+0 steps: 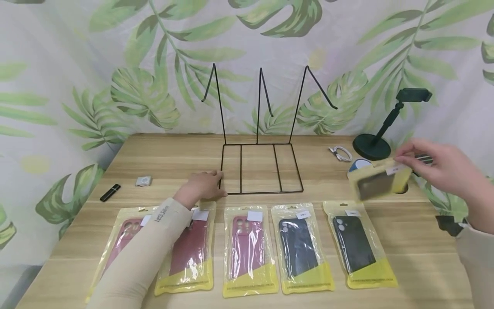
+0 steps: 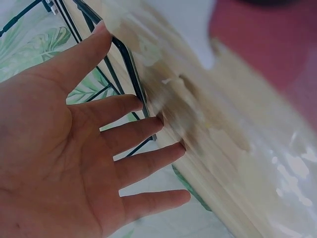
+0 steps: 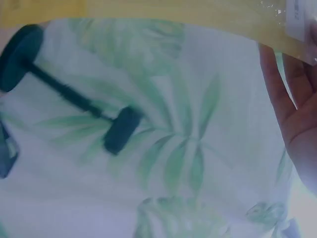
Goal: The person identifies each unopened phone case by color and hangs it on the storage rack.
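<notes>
Right hand: the right hand (image 1: 444, 165) is holding a clear-and-yellow plastic pouch with a dark phone case inside (image 1: 380, 180) up off the table, near the right edge, its fingers (image 1: 409, 150) pinching the pouch by the top edge where the white label sits, so the pouch is hanging sideways and showing blurred.
Left hand: the left hand (image 1: 202, 186) is resting on the light wooden table (image 1: 162, 163) at the front left corner of the black wire display rack (image 1: 260, 163); in the left wrist view its fingers (image 2: 133, 134) are lying straight and spread, tips touching the wire frame, which looks like a way of steadying the rack.
Rack: it is standing upright in the middle of the table with three angled prongs and nothing hanging on them.
Pouches on the table: five are lying flat in a row along the front edge, labels towards the rack; the left sleeve is covering part of the left two.
Contents: the first red case pouch (image 1: 123, 240), the second red case pouch (image 1: 191, 253) and the third red case pouch (image 1: 248, 251) are each holding a red phone case; the left black case pouch (image 1: 301, 249) and the right black case pouch (image 1: 359, 244) are each holding a black one.
Elsewhere: a black phone stand (image 1: 380, 128), a coiled white cable (image 1: 340, 153), a black USB stick (image 1: 109, 192) and a small silver square gadget (image 1: 143, 181) are lying well apart from the row.
</notes>
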`<state>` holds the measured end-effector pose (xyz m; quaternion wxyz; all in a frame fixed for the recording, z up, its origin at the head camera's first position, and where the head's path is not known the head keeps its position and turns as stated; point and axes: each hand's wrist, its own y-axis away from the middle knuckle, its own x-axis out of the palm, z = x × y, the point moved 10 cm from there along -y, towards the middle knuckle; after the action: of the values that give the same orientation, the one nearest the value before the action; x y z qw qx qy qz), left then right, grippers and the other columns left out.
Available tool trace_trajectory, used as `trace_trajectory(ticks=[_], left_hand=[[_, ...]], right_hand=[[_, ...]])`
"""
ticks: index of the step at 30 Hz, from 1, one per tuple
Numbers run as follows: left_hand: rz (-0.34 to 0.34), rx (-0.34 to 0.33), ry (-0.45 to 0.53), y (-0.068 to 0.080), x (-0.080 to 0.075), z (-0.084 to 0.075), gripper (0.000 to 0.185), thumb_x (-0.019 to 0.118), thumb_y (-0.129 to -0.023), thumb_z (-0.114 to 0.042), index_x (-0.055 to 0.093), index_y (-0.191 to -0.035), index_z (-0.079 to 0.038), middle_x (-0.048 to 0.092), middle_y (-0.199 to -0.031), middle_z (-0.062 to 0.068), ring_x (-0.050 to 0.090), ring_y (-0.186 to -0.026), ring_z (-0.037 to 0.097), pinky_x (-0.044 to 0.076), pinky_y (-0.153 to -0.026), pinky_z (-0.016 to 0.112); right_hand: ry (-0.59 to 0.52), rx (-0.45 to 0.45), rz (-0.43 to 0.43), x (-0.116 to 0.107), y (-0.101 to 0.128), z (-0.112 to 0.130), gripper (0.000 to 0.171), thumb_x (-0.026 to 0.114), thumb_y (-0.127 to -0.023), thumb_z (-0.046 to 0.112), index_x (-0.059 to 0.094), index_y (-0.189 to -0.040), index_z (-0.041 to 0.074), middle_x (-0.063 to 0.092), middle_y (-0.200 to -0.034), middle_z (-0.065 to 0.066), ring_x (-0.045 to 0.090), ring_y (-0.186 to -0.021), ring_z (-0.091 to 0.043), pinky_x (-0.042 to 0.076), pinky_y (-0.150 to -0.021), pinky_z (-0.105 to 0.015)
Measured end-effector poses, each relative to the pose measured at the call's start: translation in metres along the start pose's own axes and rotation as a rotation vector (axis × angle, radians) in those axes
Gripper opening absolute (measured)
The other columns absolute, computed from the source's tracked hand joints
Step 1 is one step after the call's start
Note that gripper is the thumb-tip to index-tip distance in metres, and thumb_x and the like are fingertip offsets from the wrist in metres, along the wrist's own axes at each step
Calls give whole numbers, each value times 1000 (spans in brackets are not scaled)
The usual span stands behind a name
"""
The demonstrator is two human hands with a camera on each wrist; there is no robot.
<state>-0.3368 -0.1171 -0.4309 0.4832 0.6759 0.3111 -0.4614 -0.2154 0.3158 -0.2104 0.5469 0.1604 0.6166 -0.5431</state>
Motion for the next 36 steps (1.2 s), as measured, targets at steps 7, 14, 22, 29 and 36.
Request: trace_trajectory(ticks=[7,14,22,29,36], left_hand=[[-6,-3,1,-1,3,1,81,58,-96,-50,27,-156,-5,28,-161,21,32,-144,47,25,-114,69],[-8,-8,-7,-4,4,3,82,58,-96,-51,28,-156,-6,29,-161,20,33,-144,47,27,-114,69],[7,-15,16,1,1,1,81,59,-95,-50,28,-156,-6,27,-162,19,30,-145,46,23,-116,68],[3,-19,7,2,0,2,80,60,-95,-49,29,-156,-6,28,-161,20,31,-145,46,24,-116,67],[2,-20,-1,1,2,1,80,59,-95,-50,29,-156,-7,28,-161,18,31,-145,46,24,-116,67]], right_hand=[[-67,-51,-266,-19,-48,39,9,71,-88,-1,69,-97,0,50,-98,45,47,-89,30,35,-66,-5],[-268,25,-409,-4,-80,35,8,66,-91,-2,68,-96,-8,58,-88,40,58,-75,19,44,-68,-1],[-296,100,-414,11,-96,32,13,66,-94,5,68,-98,-6,56,-87,40,57,-76,19,43,-69,-3],[-261,189,-358,26,-111,21,23,63,-98,22,68,-104,0,57,-89,34,54,-76,19,42,-69,-4],[-227,245,-337,40,-132,6,27,60,-100,29,68,-108,4,65,-88,15,49,-69,15,38,-65,-11]])
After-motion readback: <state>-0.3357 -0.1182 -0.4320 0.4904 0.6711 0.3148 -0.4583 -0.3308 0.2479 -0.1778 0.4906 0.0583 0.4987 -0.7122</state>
